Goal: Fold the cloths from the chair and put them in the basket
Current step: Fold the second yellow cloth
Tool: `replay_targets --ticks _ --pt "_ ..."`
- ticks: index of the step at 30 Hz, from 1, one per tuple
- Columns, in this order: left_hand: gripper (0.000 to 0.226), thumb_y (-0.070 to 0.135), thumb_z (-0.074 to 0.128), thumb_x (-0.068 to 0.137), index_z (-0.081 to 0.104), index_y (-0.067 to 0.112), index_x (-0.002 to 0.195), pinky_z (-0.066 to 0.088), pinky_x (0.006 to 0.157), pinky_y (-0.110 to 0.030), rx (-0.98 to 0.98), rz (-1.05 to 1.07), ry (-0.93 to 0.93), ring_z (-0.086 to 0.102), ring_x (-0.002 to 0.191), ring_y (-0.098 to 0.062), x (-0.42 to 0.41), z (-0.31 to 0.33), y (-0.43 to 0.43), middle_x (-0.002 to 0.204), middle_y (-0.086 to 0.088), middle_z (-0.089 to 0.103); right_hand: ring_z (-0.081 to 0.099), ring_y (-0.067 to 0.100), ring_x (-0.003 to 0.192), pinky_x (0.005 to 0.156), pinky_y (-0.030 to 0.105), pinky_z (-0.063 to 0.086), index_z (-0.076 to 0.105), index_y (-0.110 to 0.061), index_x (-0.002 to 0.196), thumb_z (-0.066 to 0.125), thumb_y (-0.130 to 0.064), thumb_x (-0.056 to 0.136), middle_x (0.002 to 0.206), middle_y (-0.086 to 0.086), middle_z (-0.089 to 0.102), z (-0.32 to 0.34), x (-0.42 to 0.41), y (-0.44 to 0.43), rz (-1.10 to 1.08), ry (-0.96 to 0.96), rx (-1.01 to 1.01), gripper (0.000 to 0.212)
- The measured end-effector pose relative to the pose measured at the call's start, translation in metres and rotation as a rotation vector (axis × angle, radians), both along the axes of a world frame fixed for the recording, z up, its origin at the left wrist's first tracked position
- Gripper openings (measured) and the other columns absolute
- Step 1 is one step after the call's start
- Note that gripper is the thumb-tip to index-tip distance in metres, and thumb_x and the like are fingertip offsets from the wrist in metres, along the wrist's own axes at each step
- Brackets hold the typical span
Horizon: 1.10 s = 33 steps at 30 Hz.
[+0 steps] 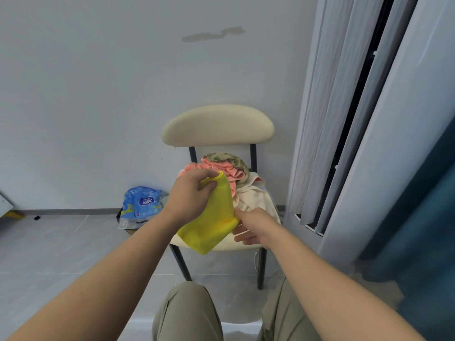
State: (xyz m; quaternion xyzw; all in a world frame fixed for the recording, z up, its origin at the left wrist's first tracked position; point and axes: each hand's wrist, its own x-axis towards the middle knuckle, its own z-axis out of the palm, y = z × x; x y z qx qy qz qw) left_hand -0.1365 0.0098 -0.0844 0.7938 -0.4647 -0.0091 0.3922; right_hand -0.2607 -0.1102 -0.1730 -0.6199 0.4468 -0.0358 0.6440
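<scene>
Two-handed above the chair [218, 126], working on a yellow cloth [211, 225] held in mid-air just in front of the seat. Gripping its bunched top edge in the left hand [190, 193], with fingers and thumb curled round the fabric; pinching its lower right edge in the right hand [251, 227], with thumb on top and the remaining fingers loosely spread beneath. Letting it sag slack between the two holds, seemingly doubled over, though not showing clearly how many layers. Leaving behind it, on the seat, a pile [229, 168] of pink, patterned and cream cloths awaiting the same treatment. Judging from this, doing the fold well by trading the left fistful for a neat corner pinch, drawing the fabric gently taut to flatten the sag, then bringing edge squarely to edge rather than crumpling. Risking, otherwise, a lopsided bundle slipping open on the way to the basket. Finding no basket for certain in view; noting only a blue packet [141, 203] lying on the floor left of the chair.
</scene>
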Motion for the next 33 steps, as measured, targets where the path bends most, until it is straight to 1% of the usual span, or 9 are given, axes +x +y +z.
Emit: replay_targets --ticks 6,10,14,16,19,22,26,29,33 --pt "0.023 0.018 0.065 0.099 0.072 0.02 0.12 0.039 0.09 -0.024 0.008 -0.016 -0.035 0.052 0.102 -0.006 0.003 -0.001 0.003 0.109 0.014 0.06 0.073 0.023 0.073 0.073 0.031 0.053 0.067 -0.017 0.084 0.057 -0.043 0.097 0.078 0.005 0.073 0.003 0.002 0.006 0.051 0.004 0.023 0.031" --pt "0.022 0.019 0.065 0.099 0.072 0.023 0.12 0.041 0.092 -0.025 0.005 -0.012 -0.005 0.053 0.105 -0.007 0.007 -0.004 0.004 0.111 0.014 0.061 0.074 0.022 0.066 0.068 0.03 0.053 0.067 -0.012 0.085 0.054 -0.023 0.096 0.071 0.006 0.074 0.002 0.005 0.006 0.054 0.032 -0.024 0.021" --pt "0.02 0.023 0.066 0.098 0.072 0.03 0.116 0.043 0.096 -0.028 -0.035 0.039 0.137 0.055 0.11 -0.01 0.012 -0.006 0.006 0.119 0.012 0.064 0.076 0.024 0.068 0.067 0.031 0.055 0.066 -0.009 0.09 0.048 -0.012 0.096 0.071 0.007 0.073 -0.002 0.005 0.003 -0.02 0.024 0.024 0.019" --pt "0.018 0.024 0.066 0.098 0.07 0.037 0.11 0.046 0.098 -0.032 -0.075 0.067 0.247 0.057 0.111 -0.014 0.015 -0.008 0.006 0.124 0.008 0.065 0.076 0.026 0.073 0.071 0.033 0.055 0.065 -0.009 0.095 0.048 -0.01 0.097 0.078 0.008 0.073 -0.005 0.004 0.0 -0.106 -0.019 0.128 0.017" --pt "0.018 0.024 0.067 0.098 0.07 0.039 0.107 0.049 0.1 -0.037 -0.16 0.127 0.401 0.06 0.113 -0.018 0.018 -0.011 0.007 0.124 0.005 0.068 0.07 0.027 0.089 0.077 0.037 0.053 0.066 -0.009 0.103 0.048 -0.013 0.101 0.098 0.011 0.074 -0.01 0.005 -0.006 -0.276 -0.178 0.447 0.019" --pt "0.018 0.021 0.067 0.098 0.07 0.038 0.104 0.047 0.094 -0.034 -0.25 0.181 0.512 0.061 0.106 -0.012 0.02 -0.014 0.007 0.111 0.015 0.068 0.067 0.024 0.099 0.081 0.038 0.05 0.067 -0.013 0.108 0.047 -0.023 0.103 0.102 0.007 0.074 -0.015 0.006 -0.01 -0.372 -0.358 0.663 0.023" --pt "0.017 0.022 0.068 0.097 0.069 0.037 0.106 0.045 0.09 -0.033 -0.297 0.231 0.631 0.06 0.104 -0.013 0.024 -0.018 0.008 0.105 0.017 0.064 0.066 0.026 0.109 0.092 0.042 0.049 0.068 -0.016 0.116 0.056 -0.047 0.1 0.113 0.007 0.076 -0.014 0.005 -0.012 -0.368 -0.448 0.734 0.036" --pt "0.015 0.025 0.07 0.096 0.071 0.037 0.104 0.05 0.093 -0.039 -0.312 0.242 0.687 0.062 0.108 -0.016 0.026 -0.019 0.01 0.11 0.01 0.068 0.067 0.028 0.106 0.084 0.041 0.054 0.071 -0.014 0.118 0.064 -0.038 0.097 0.107 0.009 0.077 -0.013 0.007 -0.012 -0.391 -0.476 0.672 0.032" --pt "0.013 0.026 0.07 0.096 0.072 0.036 0.105 0.05 0.094 -0.039 -0.327 0.24 0.705 0.063 0.109 -0.016 0.026 -0.018 0.01 0.11 0.01 0.069 0.069 0.031 0.098 0.08 0.044 0.058 0.065 -0.012 0.121 0.056 -0.022 0.104 0.107 0.013 0.075 -0.02 0.014 -0.014 -0.533 -0.574 0.585 0.021"
